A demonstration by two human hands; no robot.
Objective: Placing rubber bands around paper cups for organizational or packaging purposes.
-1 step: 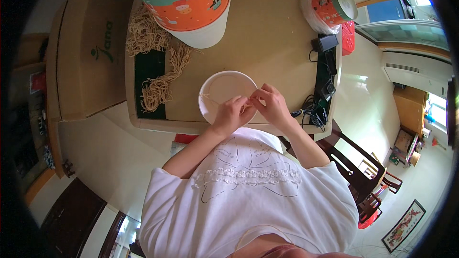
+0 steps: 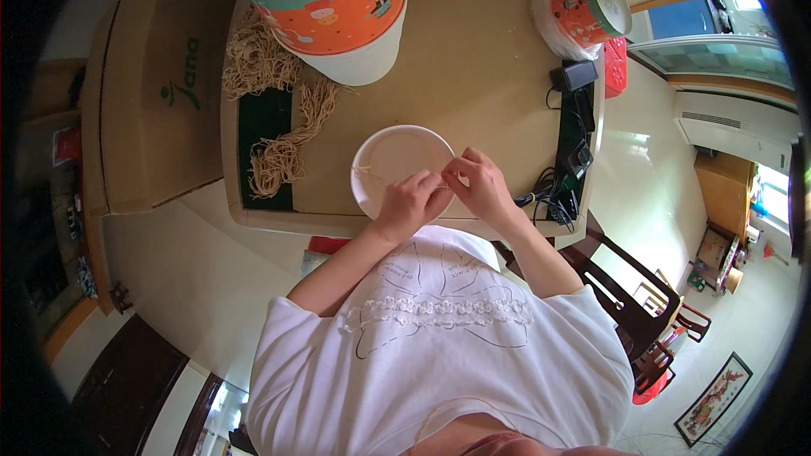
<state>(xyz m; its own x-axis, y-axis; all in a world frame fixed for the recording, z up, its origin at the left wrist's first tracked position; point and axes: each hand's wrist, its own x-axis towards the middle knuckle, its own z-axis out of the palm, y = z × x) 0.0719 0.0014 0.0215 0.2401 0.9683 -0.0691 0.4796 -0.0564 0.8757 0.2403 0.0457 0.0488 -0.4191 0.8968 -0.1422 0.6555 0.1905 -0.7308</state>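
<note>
A white paper bucket (image 2: 361, 190) stands at the table's near edge, its open top facing me. A thin tan cord (image 2: 361, 170) shows at its left inner wall. Over the bucket's near right rim, my left hand (image 2: 414, 196) has its fingers closed in a pinch. My right hand (image 2: 476, 185) meets it from the right, thumb and fingers pressed together on the same small spot. The bit of cord between the fingertips is mostly hidden. To the left lie loose bundles of tan cord (image 2: 277, 165).
A tall stack of orange and green printed paper buckets (image 2: 346, 13) stands at the far left of the table (image 2: 460, 59). Farther right are a smaller printed bucket (image 2: 583, 13), a black adapter (image 2: 574, 76) and cables (image 2: 547, 194). A large cardboard box (image 2: 160, 110) is beside the table.
My fingers have shifted very slightly at the pinch, and less of the cord shows between them. The bucket and the cord bundles have stayed in place.
</note>
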